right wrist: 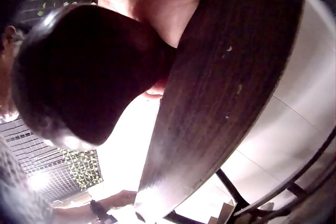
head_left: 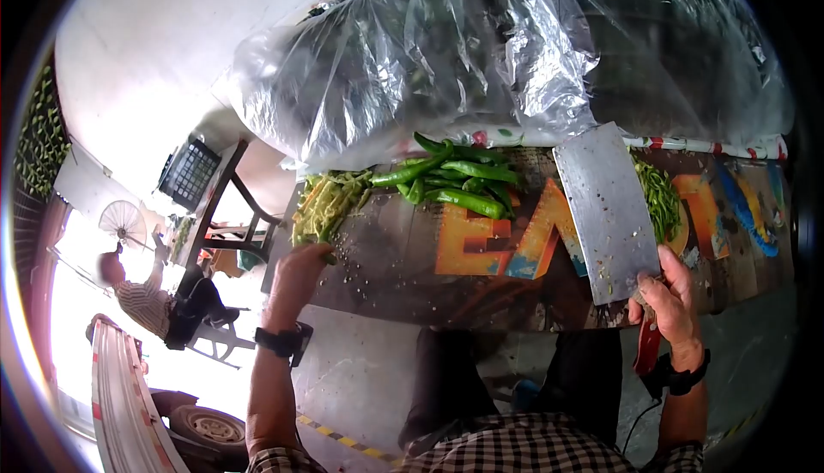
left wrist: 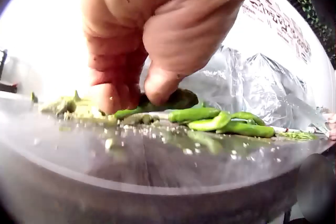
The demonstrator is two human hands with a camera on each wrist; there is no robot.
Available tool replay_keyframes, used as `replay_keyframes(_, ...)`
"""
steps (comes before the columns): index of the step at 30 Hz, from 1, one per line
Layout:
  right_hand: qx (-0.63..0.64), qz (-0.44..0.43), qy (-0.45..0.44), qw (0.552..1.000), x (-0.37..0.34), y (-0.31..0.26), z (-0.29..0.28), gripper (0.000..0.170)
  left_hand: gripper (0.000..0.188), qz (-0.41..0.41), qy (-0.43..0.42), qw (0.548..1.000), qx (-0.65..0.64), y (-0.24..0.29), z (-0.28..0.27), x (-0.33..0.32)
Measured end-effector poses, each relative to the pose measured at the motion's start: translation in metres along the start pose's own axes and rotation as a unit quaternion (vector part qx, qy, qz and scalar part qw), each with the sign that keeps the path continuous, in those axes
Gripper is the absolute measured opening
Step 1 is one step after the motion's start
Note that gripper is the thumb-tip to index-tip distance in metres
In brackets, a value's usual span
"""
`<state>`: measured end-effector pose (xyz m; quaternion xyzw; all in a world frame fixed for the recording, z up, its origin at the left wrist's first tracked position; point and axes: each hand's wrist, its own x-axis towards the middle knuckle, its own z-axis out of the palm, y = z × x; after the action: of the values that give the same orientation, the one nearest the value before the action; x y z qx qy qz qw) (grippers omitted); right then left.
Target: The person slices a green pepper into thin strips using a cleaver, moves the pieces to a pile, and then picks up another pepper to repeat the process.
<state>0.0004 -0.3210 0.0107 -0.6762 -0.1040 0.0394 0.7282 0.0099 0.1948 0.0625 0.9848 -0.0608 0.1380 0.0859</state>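
Observation:
At the table's left front edge, my left hand (head_left: 294, 277) pinches a dark green pepper piece (head_left: 329, 258), beside a heap of pepper scraps (head_left: 330, 203). The left wrist view shows the thumb and fingers of that hand (left wrist: 142, 40) low over the tabletop, around the dark piece (left wrist: 182, 98). Whole green peppers (head_left: 468, 177) lie to the right of the scraps. My right hand (head_left: 669, 306) grips a cleaver by its red handle (head_left: 647, 348), its wide blade (head_left: 605, 215) over the table. Shredded green pepper (head_left: 659, 203) lies just right of the blade.
Clear plastic sheeting (head_left: 412, 69) covers a bulky pile behind the table (head_left: 386, 293). Seeds are scattered near the front left. Further left, another person (head_left: 146, 301) sits by a table with a black crate (head_left: 189, 172); a wheel (head_left: 210, 426) is at lower left.

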Motion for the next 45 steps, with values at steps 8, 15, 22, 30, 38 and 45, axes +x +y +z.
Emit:
replay_keyframes(8,-0.008,0.005,-0.001,1.000,0.001,-0.006,0.000,0.028,0.021,0.142,0.067,0.988,-0.001,0.093,-0.013,0.014)
replay_keyframes(15,-0.030,0.020,-0.004,0.999,-0.001,0.002,-0.008,0.030,0.017,0.149,-0.007,0.983,-0.111,0.194,0.030,0.006)
replay_keyframes(22,-0.044,0.009,-0.042,0.998,0.002,-0.001,-0.009,0.031,0.022,0.083,0.072,0.965,-0.239,0.229,0.086,-0.010)
replay_keyframes(30,-0.081,0.030,-0.022,0.996,0.001,-0.016,0.003,0.025,0.022,0.122,0.159,0.953,-0.226,0.229,0.102,-0.013)
replay_keyframes(38,-0.305,-0.055,-0.067,0.949,-0.012,-0.061,0.042,0.018,0.019,0.128,0.167,0.952,-0.223,0.232,0.103,-0.013)
replay_keyframes(45,-0.384,-0.100,-0.105,0.912,-0.007,-0.066,0.056,0.013,0.018,0.139,0.191,0.951,-0.202,0.229,0.111,-0.013)
